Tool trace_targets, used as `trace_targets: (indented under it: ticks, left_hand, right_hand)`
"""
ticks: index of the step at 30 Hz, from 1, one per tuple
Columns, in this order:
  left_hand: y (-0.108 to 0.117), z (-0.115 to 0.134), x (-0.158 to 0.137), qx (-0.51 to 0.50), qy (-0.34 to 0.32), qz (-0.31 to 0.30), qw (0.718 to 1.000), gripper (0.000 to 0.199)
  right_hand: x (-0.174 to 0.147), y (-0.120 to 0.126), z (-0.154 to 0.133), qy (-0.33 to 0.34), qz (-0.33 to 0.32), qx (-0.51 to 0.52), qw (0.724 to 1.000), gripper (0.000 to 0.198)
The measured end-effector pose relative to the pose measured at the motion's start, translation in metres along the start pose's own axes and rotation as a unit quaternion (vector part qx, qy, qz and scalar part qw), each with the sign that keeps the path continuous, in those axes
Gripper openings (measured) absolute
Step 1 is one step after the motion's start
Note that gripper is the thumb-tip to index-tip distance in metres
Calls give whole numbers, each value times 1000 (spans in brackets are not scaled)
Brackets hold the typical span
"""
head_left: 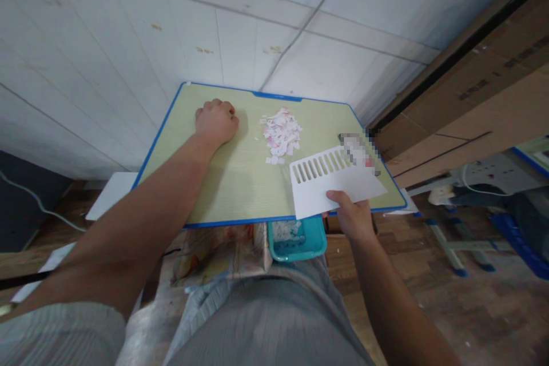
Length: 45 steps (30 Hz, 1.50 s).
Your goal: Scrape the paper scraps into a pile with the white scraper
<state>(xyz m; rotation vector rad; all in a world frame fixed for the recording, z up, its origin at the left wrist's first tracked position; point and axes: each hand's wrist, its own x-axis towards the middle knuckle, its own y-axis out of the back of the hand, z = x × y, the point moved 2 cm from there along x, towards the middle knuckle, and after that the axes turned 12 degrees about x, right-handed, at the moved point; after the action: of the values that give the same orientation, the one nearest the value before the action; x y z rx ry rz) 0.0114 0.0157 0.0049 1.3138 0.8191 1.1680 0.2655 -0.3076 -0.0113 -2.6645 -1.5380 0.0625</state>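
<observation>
My left hand (217, 122) rests on the left half of the pale green tabletop (240, 194), its fingers curled closed. A small dark and reddish spot shows by the fingertips; what they hold, if anything, I cannot make out. At the front right edge, my right hand (354, 217) grips a white card (332, 189) with a row of slots cut along its far side. The thumb lies on top of the card. Between my hands, nearer the wall, is a heap of small white paper scraps (282, 132), some with pink marks.
A blurred-out flat object (358, 150) lies at the table's right side, partly behind the card. Below the front edge is a teal plastic basket (295, 257) with pale bits inside. Cardboard boxes (463, 86) stand at right, and a white wall (171, 28) rises behind the table.
</observation>
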Motion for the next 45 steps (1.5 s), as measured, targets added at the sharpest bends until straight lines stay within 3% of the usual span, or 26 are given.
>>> trace_targets:
  ticks: [5,10,15,21,27,32,38,45]
  left_hand:
    - [3,2,-1,-4,0,0,1000,57]
    - [2,1,1,-6,-1,3,1000,55]
    - [1,1,2,-1,-7,9,1000,54]
    - [1,3,3,5,-1,2,1000,53]
    - [-2,3,4,10,2,3,1000,52]
    - [-2,4,3,6,3,1,1000,52]
    - [-6,3,5,4,3,9,1000,50]
    - [-8,2,5,3,1,15,1000,51]
  right_hand:
    - [11,-1,4,39,55,46,997,24]
    - [30,-13,2,72,104,60,990,39]
    - [49,-40,4,39,85,59,994,34]
    - [59,-56,12,52,57,8,997,51]
    - [53,-55,18,49,25,-29,998,51]
    - [47,-50,20,57,43,-45,996,42]
    - [50,-51,22,66,31,-52,996,51]
    - [47,-45,22,68,20,-84,994,44]
